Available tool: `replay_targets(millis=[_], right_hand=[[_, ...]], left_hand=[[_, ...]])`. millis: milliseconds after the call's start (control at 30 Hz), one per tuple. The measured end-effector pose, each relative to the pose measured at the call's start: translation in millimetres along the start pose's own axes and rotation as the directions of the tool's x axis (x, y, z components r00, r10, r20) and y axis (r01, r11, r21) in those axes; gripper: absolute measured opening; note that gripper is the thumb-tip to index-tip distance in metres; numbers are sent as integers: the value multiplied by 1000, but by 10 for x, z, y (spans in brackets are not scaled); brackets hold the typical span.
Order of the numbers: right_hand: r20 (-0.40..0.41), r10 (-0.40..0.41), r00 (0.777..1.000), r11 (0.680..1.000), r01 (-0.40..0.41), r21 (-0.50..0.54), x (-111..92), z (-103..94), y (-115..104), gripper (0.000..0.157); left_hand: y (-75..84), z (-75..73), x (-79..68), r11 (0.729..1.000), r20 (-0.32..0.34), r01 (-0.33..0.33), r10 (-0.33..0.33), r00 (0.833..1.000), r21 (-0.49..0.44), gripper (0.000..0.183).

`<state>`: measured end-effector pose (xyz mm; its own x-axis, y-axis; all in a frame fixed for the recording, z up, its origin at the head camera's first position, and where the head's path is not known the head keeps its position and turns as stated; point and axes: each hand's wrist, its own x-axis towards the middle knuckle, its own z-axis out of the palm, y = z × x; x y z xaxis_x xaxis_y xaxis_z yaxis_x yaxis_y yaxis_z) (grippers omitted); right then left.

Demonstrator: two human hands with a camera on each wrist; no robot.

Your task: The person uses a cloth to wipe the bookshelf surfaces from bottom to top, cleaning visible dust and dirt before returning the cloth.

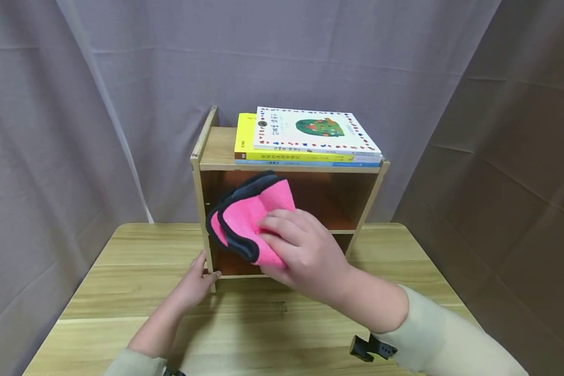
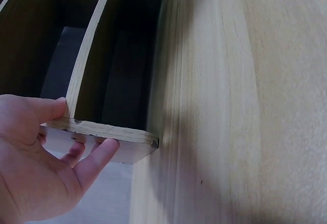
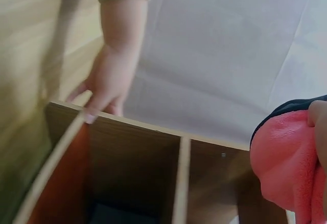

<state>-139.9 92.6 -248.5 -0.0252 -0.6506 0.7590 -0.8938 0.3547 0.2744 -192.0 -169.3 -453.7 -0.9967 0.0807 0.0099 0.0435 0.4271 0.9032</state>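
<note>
A small wooden bookshelf (image 1: 221,146) stands upright on the table. My left hand (image 1: 195,287) grips its left side panel low down; in the left wrist view the thumb lies at a shelf board's front edge and the fingers of the left hand (image 2: 46,157) rest on the panel's outer face (image 2: 112,130). My right hand (image 1: 305,256) holds a folded pink cloth (image 1: 244,219) with dark edging in front of the upper compartment. The right wrist view has the pink cloth (image 3: 283,157) at its right edge, beside the panel; whether it touches the wood I cannot tell.
On the bookshelf's top board lies a stack of books (image 1: 317,130), a white one uppermost over yellow and blue ones. The wooden table (image 1: 136,266) extends around the bookshelf. Grey curtains (image 1: 282,62) hang behind and at both sides.
</note>
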Motion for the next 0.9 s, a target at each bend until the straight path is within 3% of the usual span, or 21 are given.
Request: replay_targets(millis=[300, 467, 667, 767, 900], right_hand=[[-71, 6, 997, 1000, -5, 11, -500, 90, -108, 32], [-67, 43, 997, 999, -41, 25, -788, 177, -143, 29], [19, 167, 986, 985, -168, 34, -1165, 264, -202, 19], [94, 245, 965, 968, -249, 28, -1360, 276, -209, 7], [182, 330, 926, 941, -338, 10, -1623, 280, -202, 11]], left_hand=[[-24, 15, -25, 1000, 30, 8, -8, 1000, 2, 74], [-31, -2, -43, 1000, 38, 13, -13, 999, 2, 76], [-32, -33, -77, 1000, 43, 6, -7, 999, 15, 75], [-6, -32, -80, 1000, 53, 1, -2, 999, 15, 74], [32, -16, -69, 1000, 64, -2, 1, 998, 11, 73]])
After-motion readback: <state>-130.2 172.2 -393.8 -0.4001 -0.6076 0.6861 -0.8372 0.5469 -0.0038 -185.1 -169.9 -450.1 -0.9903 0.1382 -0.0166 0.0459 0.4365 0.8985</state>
